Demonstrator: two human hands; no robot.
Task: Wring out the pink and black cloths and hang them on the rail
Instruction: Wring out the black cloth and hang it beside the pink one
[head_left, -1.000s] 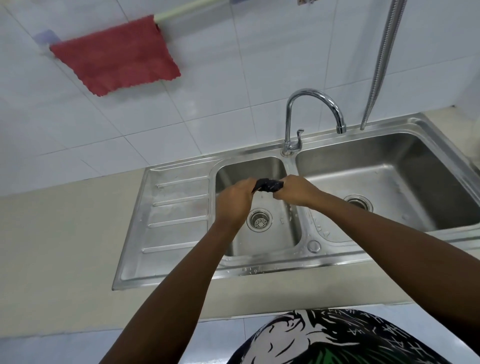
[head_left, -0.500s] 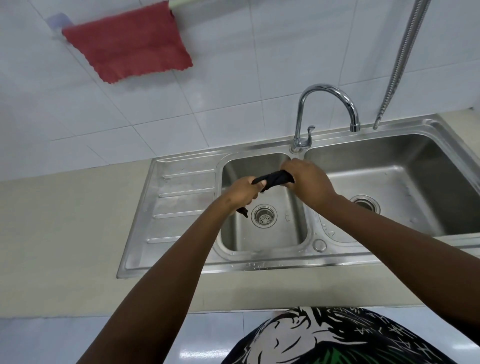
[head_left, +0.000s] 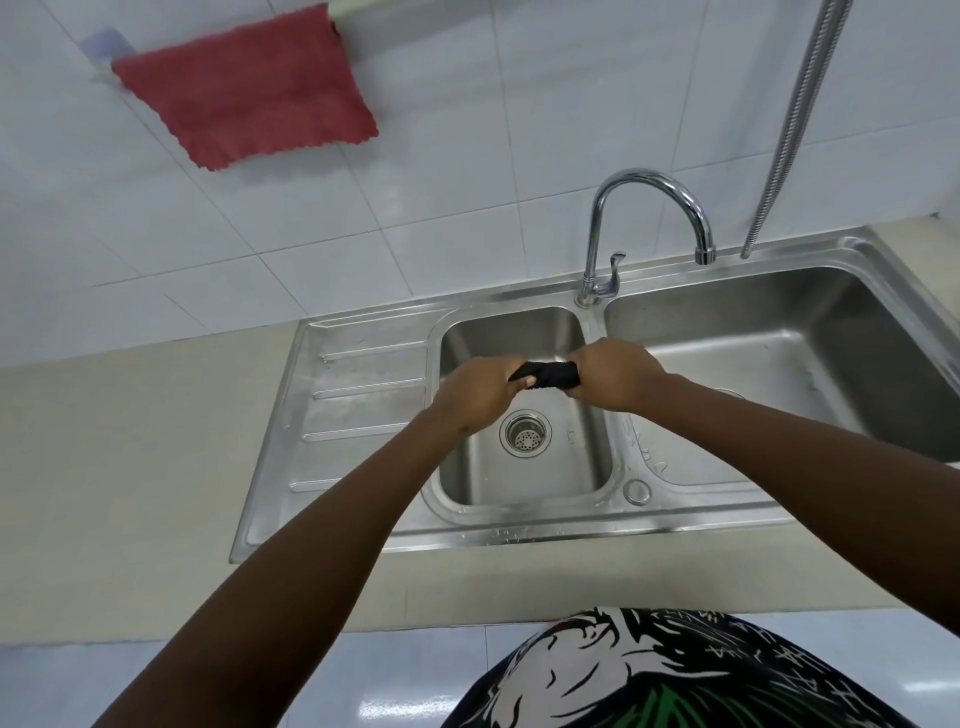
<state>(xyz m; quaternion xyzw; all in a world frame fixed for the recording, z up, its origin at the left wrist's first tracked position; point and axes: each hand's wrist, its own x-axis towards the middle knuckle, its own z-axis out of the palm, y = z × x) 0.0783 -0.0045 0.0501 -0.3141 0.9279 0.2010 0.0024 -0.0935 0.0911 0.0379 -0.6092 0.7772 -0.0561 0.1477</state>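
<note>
A twisted black cloth (head_left: 550, 375) stretches between both fists above the small left sink basin (head_left: 524, 478). My left hand (head_left: 475, 392) grips its left end and my right hand (head_left: 615, 373) grips its right end; most of the cloth is hidden inside the fists. The pink cloth (head_left: 249, 91) hangs spread out over the pale rail (head_left: 358, 6) on the tiled wall at the upper left.
A chrome tap (head_left: 644, 208) stands behind the basins. The large right basin (head_left: 779, 353) and a ribbed draining board (head_left: 358, 415) flank the small one. A metal hose (head_left: 795, 119) hangs at the right. Beige counter surrounds the sink.
The hands have turned on the black cloth and drawn closer together, so the visible twisted part is shorter. The view has tilted slightly.
</note>
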